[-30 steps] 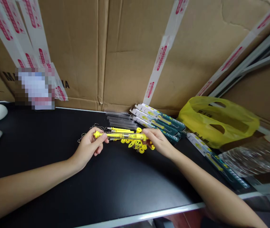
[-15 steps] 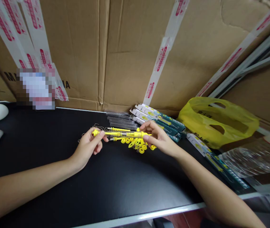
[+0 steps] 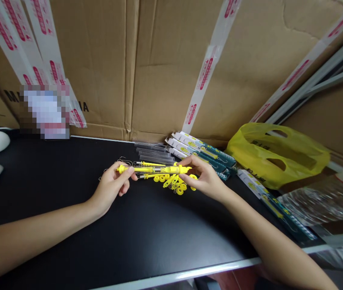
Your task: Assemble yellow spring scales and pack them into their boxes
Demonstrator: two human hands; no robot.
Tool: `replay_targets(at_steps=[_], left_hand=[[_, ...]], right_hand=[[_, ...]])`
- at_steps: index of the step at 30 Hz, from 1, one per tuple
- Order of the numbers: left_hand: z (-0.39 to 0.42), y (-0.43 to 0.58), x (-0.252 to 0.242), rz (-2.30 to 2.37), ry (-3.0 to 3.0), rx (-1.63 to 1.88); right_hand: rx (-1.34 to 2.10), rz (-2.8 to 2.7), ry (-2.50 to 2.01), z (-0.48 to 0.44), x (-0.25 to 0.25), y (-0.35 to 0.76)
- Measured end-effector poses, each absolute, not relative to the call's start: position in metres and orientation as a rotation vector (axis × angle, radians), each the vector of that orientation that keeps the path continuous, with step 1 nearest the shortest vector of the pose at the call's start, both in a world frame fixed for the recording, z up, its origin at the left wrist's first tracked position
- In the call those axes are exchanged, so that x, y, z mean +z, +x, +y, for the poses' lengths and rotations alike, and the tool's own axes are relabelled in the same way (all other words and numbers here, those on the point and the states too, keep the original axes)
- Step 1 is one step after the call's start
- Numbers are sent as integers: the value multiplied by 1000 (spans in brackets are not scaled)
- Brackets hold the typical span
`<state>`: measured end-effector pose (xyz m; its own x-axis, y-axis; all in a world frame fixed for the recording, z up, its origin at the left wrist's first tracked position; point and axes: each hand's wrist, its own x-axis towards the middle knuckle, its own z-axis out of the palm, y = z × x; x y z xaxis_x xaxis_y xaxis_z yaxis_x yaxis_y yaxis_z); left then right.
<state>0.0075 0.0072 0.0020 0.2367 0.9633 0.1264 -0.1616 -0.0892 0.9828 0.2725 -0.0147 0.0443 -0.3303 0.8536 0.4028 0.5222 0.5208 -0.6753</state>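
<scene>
Left hand [image 3: 111, 187], right hand [image 3: 205, 180]: each grip pinched on yellow tool [image 3: 155, 170] ends; carton [image 3: 165, 80] print unreadable.

The yellow tool [image 3: 153, 169] is moulded in glossy plastic, with a clear section at its middle. The wire hooks [image 3: 125, 162] are bare metal. The table top [image 3: 147, 233] is finished smooth, matt black. The cardboard wall [image 3: 159, 80] is matt and creased; its tape [image 3: 206, 72] and the yellow bag [image 3: 277, 155] are glossy film.

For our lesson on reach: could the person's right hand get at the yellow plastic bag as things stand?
Probably yes: the right hand pinches the yellow tool by its end, but the yellow bag lies to its right, with only flat packets between.
</scene>
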Motion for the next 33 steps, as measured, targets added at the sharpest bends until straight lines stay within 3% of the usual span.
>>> replay_targets(at_steps=[33], left_hand=[[5, 9, -4, 865, 1400, 1160]], right_hand=[[74, -2177, -915, -19, 47, 267]])
